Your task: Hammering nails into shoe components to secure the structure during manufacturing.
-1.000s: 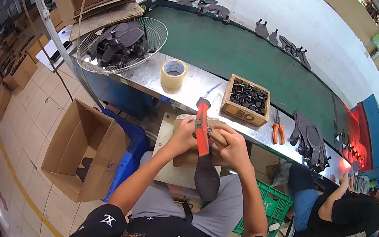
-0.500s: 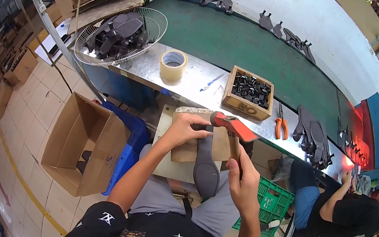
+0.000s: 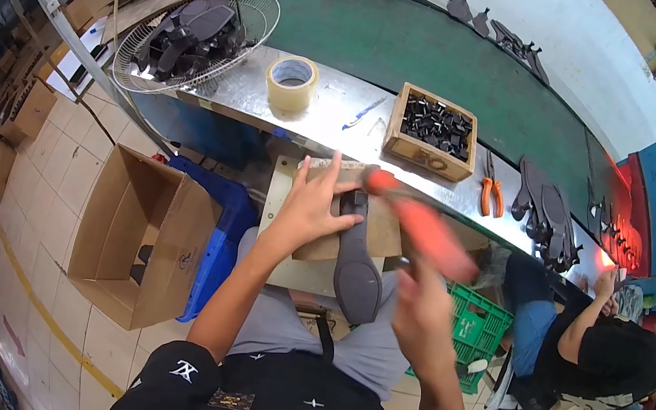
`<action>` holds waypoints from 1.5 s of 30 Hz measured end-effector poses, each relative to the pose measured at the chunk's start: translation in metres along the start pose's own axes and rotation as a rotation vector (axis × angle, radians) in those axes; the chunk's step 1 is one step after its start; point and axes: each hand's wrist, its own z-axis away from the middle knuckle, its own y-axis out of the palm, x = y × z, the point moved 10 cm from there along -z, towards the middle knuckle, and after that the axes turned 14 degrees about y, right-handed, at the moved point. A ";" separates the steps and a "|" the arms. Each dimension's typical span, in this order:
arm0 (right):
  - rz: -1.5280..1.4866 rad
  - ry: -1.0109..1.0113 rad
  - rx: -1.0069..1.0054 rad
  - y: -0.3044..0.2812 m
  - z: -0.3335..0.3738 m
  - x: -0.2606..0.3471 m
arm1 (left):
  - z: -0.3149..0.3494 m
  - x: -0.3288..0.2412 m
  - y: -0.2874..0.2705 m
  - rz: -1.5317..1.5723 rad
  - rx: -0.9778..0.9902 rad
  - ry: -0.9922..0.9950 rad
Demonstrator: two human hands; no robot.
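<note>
A dark grey shoe sole [image 3: 357,278] lies lengthwise over a brown board [image 3: 321,247] on the cream stand in front of me, its wide toe end towards my lap. At its far, narrow end sits a small black heel piece [image 3: 354,203]. My left hand [image 3: 311,213] is beside that end with fingers spread, the thumb reaching across to the sole's edge. A red-headed hammer [image 3: 431,234] is in my right hand [image 3: 424,316], closed round its handle to the right of the sole. Motion smears the hammer and right hand.
Beyond the stand, a metal-edged bench holds a wooden box of black pieces [image 3: 432,157], tape [image 3: 289,96], orange-handled pliers [image 3: 491,197] and a wire basket of soles [image 3: 122,69]. Behind runs a green belt [image 3: 347,28]. A carton [image 3: 110,256] stands left; a co-worker [image 3: 613,353] sits right.
My left fingers have let go of the heel piece and spread out. The hammer has swung, with its head now lower and blurred. The view has shifted slightly.
</note>
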 end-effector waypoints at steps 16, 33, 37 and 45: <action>-0.083 0.126 0.026 -0.016 -0.027 -0.014 | 0.019 -0.026 -0.004 -0.056 -0.039 0.324; -0.687 -0.308 0.749 0.017 0.030 0.037 | 0.116 -0.176 -0.017 1.345 0.477 -0.213; -0.690 -0.580 0.949 0.012 0.051 0.065 | 0.118 -0.201 -0.014 1.369 0.653 0.001; -0.641 -0.779 1.003 0.001 0.069 0.103 | 0.122 -0.225 -0.020 1.583 0.710 0.201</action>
